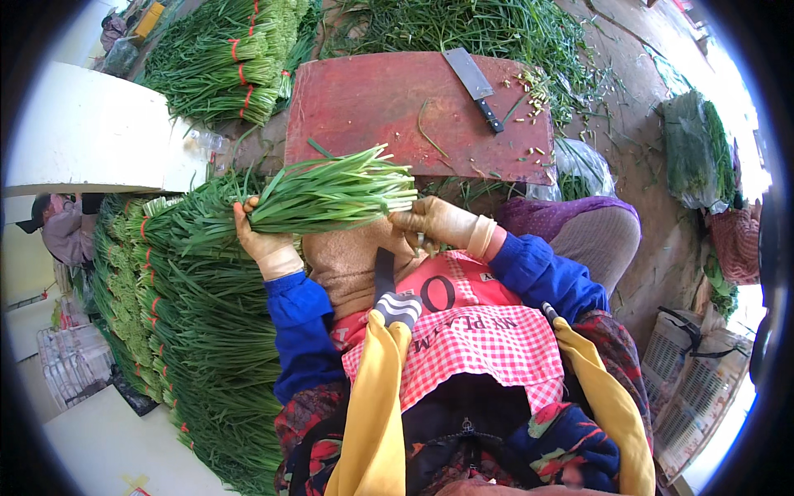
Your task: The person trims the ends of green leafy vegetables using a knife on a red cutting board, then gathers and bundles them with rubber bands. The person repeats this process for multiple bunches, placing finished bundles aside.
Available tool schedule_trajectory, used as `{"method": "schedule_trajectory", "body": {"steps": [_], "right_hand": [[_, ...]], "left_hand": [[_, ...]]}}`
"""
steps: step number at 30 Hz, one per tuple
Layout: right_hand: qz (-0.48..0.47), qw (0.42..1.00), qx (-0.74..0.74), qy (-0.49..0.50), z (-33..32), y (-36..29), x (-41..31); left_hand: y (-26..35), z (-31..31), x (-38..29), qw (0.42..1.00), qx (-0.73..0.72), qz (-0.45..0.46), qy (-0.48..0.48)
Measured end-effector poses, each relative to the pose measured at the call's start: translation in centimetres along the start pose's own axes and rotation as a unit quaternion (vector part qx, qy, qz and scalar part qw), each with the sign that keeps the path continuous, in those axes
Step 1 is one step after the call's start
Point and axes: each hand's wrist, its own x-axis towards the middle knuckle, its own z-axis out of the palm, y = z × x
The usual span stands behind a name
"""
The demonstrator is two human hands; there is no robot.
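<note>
A loose bunch of green garlic chives (335,192) lies across my lap area, just in front of the red board. My left hand (263,239) grips its leafy end. At the pale cut stems is my right hand (440,223), in a worn glove, its thumb and fingertips touching the stem ends; some small bits show under its fingers. Beyond the bunch, a cleaver (474,87) with a black handle rests on the red board (366,111), with cut stem pieces (533,93) scattered near the board's right side.
Chive bundles tied with red bands are piled at the left (211,322) and upper left (229,68). Loose chives (459,25) lie behind the board. A plastic bag (583,167) sits beside its right corner. Other people are at the far left and right edges. Plastic crates (695,378) stand lower right.
</note>
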Motion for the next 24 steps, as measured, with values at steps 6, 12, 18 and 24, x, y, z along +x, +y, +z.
{"method": "schedule_trajectory", "body": {"steps": [6,12,18,24], "right_hand": [[0.033,0.983,-0.073,0.162,-7.9,2.2,-2.5],[0.105,0.878,-0.465,0.045,-8.4,5.7,-4.2],[-0.205,0.843,-0.399,0.296,-3.8,1.4,-3.4],[-0.359,0.827,-0.353,0.25,1.5,-3.7,-0.8]], "left_hand": [[1.4,-1.3,0.0,1.0,-0.01,0.012,0.006],[1.0,-1.4,0.1,0.999,-0.026,0.017,0.01],[0.8,-0.1,-0.3,1.0,-0.013,0.017,0.009],[0.1,1.7,-0.8,0.998,-0.013,0.039,-0.054]]}}
